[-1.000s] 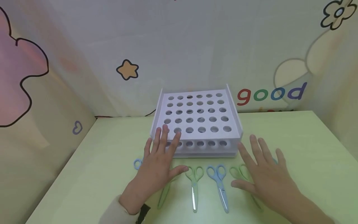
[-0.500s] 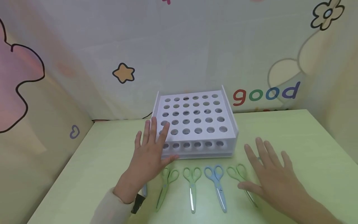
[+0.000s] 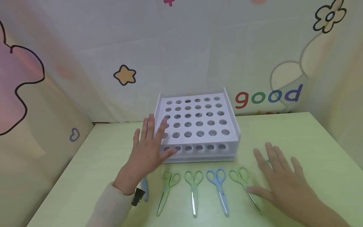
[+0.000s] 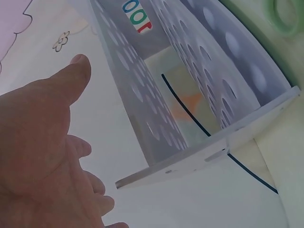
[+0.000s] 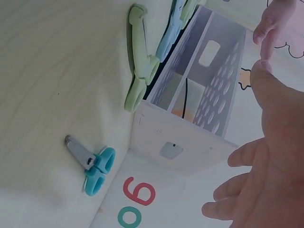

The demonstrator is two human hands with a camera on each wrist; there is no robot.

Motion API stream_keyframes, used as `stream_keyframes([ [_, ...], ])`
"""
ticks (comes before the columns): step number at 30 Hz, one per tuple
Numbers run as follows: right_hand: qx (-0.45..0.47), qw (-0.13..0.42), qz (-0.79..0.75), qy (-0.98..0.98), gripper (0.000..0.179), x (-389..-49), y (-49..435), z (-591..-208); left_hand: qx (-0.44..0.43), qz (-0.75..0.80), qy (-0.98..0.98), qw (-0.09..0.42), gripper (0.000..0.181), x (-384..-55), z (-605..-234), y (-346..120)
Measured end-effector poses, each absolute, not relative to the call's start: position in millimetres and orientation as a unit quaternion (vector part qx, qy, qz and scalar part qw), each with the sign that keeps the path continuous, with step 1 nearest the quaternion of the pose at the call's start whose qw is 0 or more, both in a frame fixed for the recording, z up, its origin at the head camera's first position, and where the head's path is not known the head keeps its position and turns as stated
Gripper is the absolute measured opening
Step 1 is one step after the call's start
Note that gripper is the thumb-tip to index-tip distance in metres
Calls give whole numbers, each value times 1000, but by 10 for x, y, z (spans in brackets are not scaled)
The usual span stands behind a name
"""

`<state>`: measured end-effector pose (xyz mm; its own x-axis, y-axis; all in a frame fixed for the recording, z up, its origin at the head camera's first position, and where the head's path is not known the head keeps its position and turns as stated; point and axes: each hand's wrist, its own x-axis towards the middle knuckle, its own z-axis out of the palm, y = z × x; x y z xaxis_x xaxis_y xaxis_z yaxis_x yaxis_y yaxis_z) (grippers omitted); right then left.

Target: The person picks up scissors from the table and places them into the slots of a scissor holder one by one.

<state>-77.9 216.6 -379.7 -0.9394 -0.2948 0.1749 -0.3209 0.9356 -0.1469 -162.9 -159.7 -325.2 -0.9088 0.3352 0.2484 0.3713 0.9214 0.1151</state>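
My left hand (image 3: 146,153) hovers with fingers spread over the left side of a white rack (image 3: 193,129) with rows of round holes; the left wrist view shows a gap between hand and rack. Spread and holding nothing, my right hand (image 3: 287,184) is to the rack's right. Scissors lie in a row before the rack: blue scissors (image 3: 145,189) partly behind my left wrist, green scissors (image 3: 166,189), more green scissors (image 3: 194,189), blue scissors (image 3: 220,188) and green scissors (image 3: 244,184). Teal-handled scissors (image 5: 97,168), mostly hidden by my right hand in the head view, show in the right wrist view.
A pale green table (image 3: 93,176) carries everything. Behind it hangs a cloth backdrop (image 3: 181,56) printed with a star, flower and letters. A dark cord (image 4: 251,173) runs behind the rack. A black clip (image 3: 138,197) is at my left sleeve.
Both hands have drawn apart, the left one leftward and the right one rightward, uncovering more of the green scissors. The head view has shifted slightly. Rack and scissors stay in place.
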Motion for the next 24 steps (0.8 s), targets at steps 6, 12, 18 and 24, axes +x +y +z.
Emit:
stream_keyframes([
  [6,162,80,99,-979,104,-772,2214,-3797,-171,-86,-977,97,101,-1677,-3283,-1618],
  [12,161,78,100,-979,103,-770,2228,-3786,-171,-96,-976,91,102,-1717,-3315,-1631],
  [18,163,88,97,-978,103,-786,2249,-3798,-172,-94,-977,82,102,-1752,-3311,-1641],
  [24,168,117,103,-973,101,-809,2310,-3838,-174,-94,-977,78,103,-1810,-3281,-1644],
])
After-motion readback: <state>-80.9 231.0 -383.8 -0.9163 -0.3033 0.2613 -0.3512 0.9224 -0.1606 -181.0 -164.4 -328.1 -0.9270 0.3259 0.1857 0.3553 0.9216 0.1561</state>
